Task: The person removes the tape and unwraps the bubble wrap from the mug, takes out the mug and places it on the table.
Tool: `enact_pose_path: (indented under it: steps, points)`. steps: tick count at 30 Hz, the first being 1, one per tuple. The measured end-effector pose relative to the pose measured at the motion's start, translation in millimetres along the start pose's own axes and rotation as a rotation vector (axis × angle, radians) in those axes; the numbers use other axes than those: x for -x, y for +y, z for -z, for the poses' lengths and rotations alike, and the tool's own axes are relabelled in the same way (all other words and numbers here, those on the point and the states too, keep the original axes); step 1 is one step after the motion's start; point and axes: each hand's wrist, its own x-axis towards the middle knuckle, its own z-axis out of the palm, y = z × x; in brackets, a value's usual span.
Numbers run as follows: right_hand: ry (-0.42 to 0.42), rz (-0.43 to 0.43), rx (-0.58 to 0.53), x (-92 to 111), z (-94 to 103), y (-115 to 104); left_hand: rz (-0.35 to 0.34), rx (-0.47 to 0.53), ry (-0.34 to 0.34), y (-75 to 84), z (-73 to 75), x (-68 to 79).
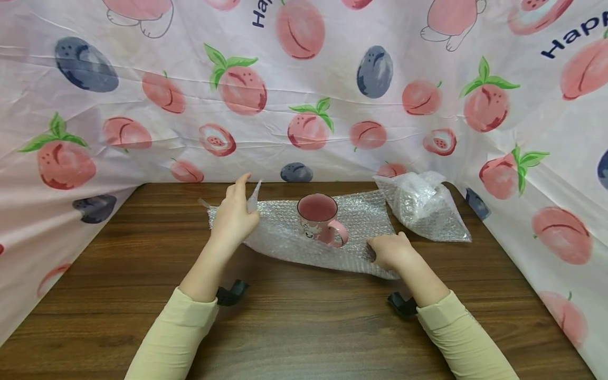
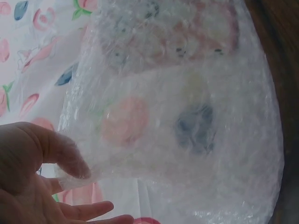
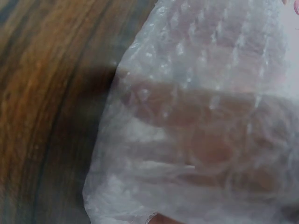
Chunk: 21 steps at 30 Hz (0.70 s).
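A pink mug (image 1: pixel 317 209) with a dark rim and a cartoon print stands upright on a sheet of bubble wrap (image 1: pixel 366 211), its handle toward the right. The front part of the sheet is lifted and folds up before the mug's lower side. My left hand (image 1: pixel 234 214) pinches a raised corner at the left between thumb and forefinger, the other fingers spread, as the left wrist view shows. At the sheet's front right, my right hand (image 1: pixel 394 251) grips the edge. Its fingers (image 3: pixel 210 144) show blurred through the wrap in the right wrist view.
A bundle in bubble wrap (image 1: pixel 418 203) lies at the back right of the brown wooden table (image 1: pixel 304 327). Peach-patterned cloth (image 1: pixel 266 137) hangs behind and along both sides. A black strap (image 1: pixel 233 293) shows by the left wrist, another black strap (image 1: pixel 401 304) by the right.
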Motion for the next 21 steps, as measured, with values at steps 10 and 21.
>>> enact_pose_path:
  steps: [10,21]
  points:
    - [-0.008,-0.006,-0.006,-3,0.0,1,-0.005,-0.056,0.089,-4.8,14.6,8.3]
    - [-0.022,-0.016,-0.021,-1,0.5,1,-0.027,-0.274,0.004,-22.4,26.9,18.3]
